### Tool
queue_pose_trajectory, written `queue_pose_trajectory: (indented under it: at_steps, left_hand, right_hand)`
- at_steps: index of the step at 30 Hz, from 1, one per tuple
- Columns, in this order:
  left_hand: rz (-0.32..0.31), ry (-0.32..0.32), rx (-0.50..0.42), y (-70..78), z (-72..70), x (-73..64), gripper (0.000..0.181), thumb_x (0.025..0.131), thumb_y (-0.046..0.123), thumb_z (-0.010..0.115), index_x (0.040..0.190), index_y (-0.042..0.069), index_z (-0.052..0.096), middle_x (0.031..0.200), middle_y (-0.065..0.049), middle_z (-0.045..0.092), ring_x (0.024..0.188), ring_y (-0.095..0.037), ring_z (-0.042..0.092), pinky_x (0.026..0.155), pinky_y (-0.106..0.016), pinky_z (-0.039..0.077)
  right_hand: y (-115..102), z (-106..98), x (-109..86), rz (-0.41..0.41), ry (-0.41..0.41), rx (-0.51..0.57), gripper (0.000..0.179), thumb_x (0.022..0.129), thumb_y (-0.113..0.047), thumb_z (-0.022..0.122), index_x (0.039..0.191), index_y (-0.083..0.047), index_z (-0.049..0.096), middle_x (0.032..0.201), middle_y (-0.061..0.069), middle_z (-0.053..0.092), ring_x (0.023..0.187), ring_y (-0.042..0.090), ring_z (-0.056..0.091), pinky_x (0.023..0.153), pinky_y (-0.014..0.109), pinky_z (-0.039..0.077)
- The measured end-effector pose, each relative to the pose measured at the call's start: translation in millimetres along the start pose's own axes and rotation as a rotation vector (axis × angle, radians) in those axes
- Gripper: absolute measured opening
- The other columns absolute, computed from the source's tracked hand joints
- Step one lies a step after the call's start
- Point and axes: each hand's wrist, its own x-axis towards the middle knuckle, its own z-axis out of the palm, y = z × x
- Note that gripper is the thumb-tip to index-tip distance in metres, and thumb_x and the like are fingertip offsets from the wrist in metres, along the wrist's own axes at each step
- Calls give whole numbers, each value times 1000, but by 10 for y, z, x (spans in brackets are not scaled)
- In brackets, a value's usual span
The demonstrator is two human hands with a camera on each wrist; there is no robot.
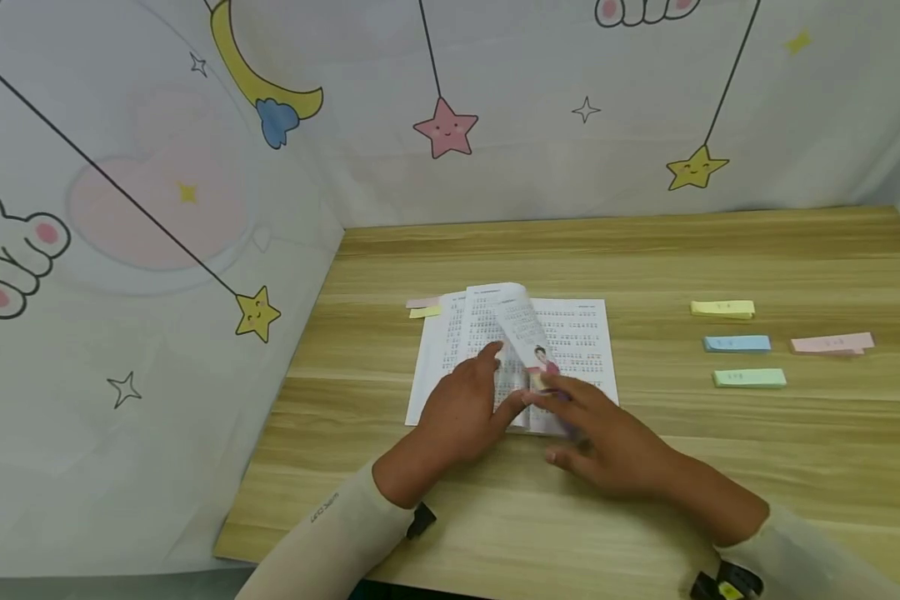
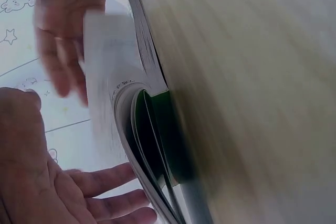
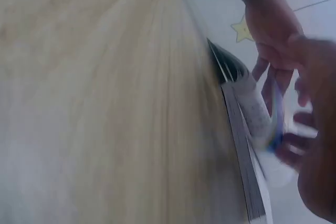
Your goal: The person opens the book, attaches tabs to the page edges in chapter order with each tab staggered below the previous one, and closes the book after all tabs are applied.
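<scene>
Lying open on the worktop [image 1: 495,533], the book [image 1: 510,375] is beneath and between both sets of fingers. The left hand [image 1: 461,404] lies over the book's left pages, its fingers fairly straight and spread, thumb near the lower middle of the book. A curled page [image 1: 521,329] stands raised over the book's middle. The right hand [image 1: 615,437] is at the book's lower right, fingers beside that page's lower part, thumb apart; blur hides whether they pinch it. Right of the book lie yellow [image 1: 722,309], blue [image 1: 737,344] and green strips [image 1: 750,378], with a pink strip [image 1: 831,342] farther right.
</scene>
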Motion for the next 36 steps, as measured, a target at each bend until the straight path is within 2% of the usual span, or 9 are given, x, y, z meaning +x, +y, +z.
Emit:
queue_pose_trajectory:
  at_steps: [3,6,10,13,15,19,21,27,36]
  left_hand:
    - [-12,31,5,1,8,-3,87,100,60,54,158,4,22,121,-16,68,113,-31,65,89,-47,54]
    - [6,76,43,-10,26,-4,79,99,42,67,158,9,26,115,-17,68,105,-31,67,81,-46,56]
    - [3,131,131,-48,59,-4,58,92,11,72,148,20,56,137,-26,53,121,-41,57,85,-50,55]
    - [-14,148,195,-80,73,-2,48,89,0,68,129,26,73,155,-26,34,141,-48,36,102,-61,43]
    - [30,155,219,-97,77,2,41,88,-4,66,117,23,78,158,-18,37,146,-45,30,109,-62,36]
    - [189,157,220,-99,71,11,23,91,-2,67,104,14,77,137,-7,64,136,-29,51,112,-45,39]
    - [212,149,192,-88,65,11,12,95,6,66,104,10,74,124,-5,70,127,-23,59,111,-38,40]
    - [138,125,169,-58,42,-6,19,101,26,66,108,9,70,110,-4,71,113,-21,63,98,-38,49]
    - [34,69,168,-34,22,-23,27,103,34,63,110,9,70,129,-8,66,122,-24,61,94,-43,51]
  right_hand:
    - [-61,6,-11,-161,-35,123,58,97,-24,72,150,-16,50,155,3,45,140,26,45,109,45,42]
    - [-79,-1,-5,-145,27,202,38,96,-11,72,133,-13,63,135,-1,63,119,18,62,98,36,50]
    - [-4,-50,17,159,197,33,30,93,-8,74,122,-2,68,128,12,65,116,28,61,96,46,50]
    - [102,-100,8,398,176,-205,47,91,-15,76,126,12,62,143,32,48,134,48,40,106,61,36]
    - [163,-124,-6,460,117,-297,56,89,-18,77,127,20,58,148,40,36,139,56,27,109,66,29]
    - [203,-138,-18,431,75,-345,50,88,-17,78,118,21,63,148,40,36,138,56,27,108,66,32]
    - [191,-140,-14,418,86,-354,49,87,-16,79,116,21,63,148,40,37,138,56,28,106,66,34]
    - [148,-138,5,441,95,-362,47,87,-15,79,113,21,65,147,40,37,138,56,28,105,67,35]
    - [141,-146,4,458,107,-357,48,86,-17,80,111,22,65,146,41,38,137,56,28,106,67,33]
